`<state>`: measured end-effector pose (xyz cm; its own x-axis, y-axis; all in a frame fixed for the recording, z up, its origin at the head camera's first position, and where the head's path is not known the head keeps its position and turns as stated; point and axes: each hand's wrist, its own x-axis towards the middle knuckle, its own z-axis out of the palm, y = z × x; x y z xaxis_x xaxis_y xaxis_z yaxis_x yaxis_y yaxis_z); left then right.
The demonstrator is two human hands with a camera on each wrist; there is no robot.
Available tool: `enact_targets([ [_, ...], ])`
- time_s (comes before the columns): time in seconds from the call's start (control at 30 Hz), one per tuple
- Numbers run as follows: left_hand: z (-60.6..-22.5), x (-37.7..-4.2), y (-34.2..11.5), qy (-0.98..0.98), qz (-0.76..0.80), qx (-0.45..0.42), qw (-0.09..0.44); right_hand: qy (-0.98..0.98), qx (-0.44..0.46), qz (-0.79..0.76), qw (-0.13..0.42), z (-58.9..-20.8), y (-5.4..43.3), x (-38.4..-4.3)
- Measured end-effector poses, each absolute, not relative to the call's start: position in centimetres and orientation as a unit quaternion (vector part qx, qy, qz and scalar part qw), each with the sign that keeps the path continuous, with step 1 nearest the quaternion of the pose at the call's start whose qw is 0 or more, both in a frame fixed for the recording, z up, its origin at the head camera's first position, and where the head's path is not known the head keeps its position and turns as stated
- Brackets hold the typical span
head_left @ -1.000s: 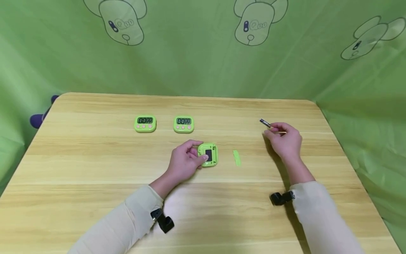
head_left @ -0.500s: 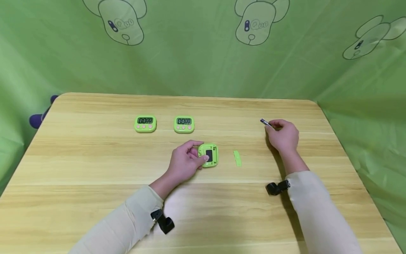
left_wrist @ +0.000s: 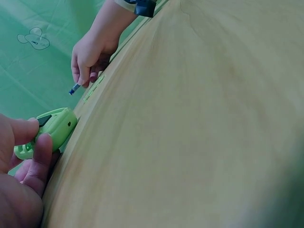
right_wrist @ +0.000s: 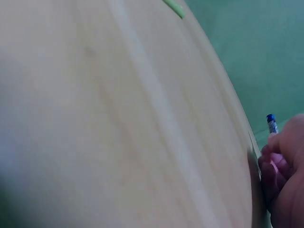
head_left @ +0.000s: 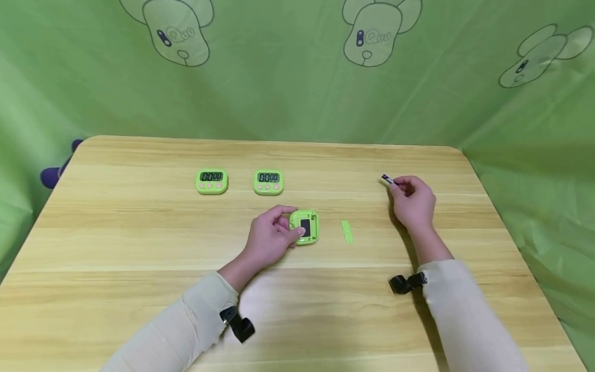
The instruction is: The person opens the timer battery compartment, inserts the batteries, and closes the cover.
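Note:
My left hand grips a green digital timer by its left side, thumb on the back. The back faces up, with a bare battery compartment along its right side. In the left wrist view the timer looks tilted between thumb and fingers. To the right, my right hand pinches a small battery with thumb and fingertips. One dark blue end of the battery sticks out in the right wrist view; the rest is hidden. Between the hands lies a narrow green battery cover.
Two more green timers, one at the left and one nearer the middle, lie face up farther back, displays showing zeros. A green curtain hangs behind the wooden table. Black wrist cameras sit on both sleeves.
My right hand has shifted slightly left, and its fingers have closed in around the battery, so less of it shows. The left hand and its timer have stayed in place.

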<state>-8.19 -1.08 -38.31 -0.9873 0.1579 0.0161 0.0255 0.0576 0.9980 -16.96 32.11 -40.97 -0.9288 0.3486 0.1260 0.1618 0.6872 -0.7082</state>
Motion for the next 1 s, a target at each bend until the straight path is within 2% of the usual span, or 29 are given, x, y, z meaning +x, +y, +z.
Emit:
enact_targets([
  [0.27, -40.7, -9.2, -0.9, 0.73, 0.679, 0.058, 0.055, -0.844, -0.11, 0.483, 0.205, -40.8, 30.4, -15.3],
  [0.4, -42.1, -9.7, -0.9, 0.732, 0.677, 0.058, 0.054, -0.808, -0.075, 0.543, 0.216, -40.5, 29.1, -14.4],
  [0.63, -42.4, -9.9, -1.1, 0.726, 0.682, 0.069, 0.052, -0.73, -0.043, 0.653, 0.199, -40.5, 26.9, -13.3],
  [0.8, -42.4, -9.9, -1.1, 0.726, 0.681, 0.073, 0.054, -0.683, -0.022, 0.711, 0.164, -40.6, 25.7, -12.8],
  [1.0, -42.5, -9.7, -1.1, 0.723, 0.685, 0.07, 0.06, -0.679, -0.005, 0.722, 0.134, -40.7, 24.3, -12.0],
])
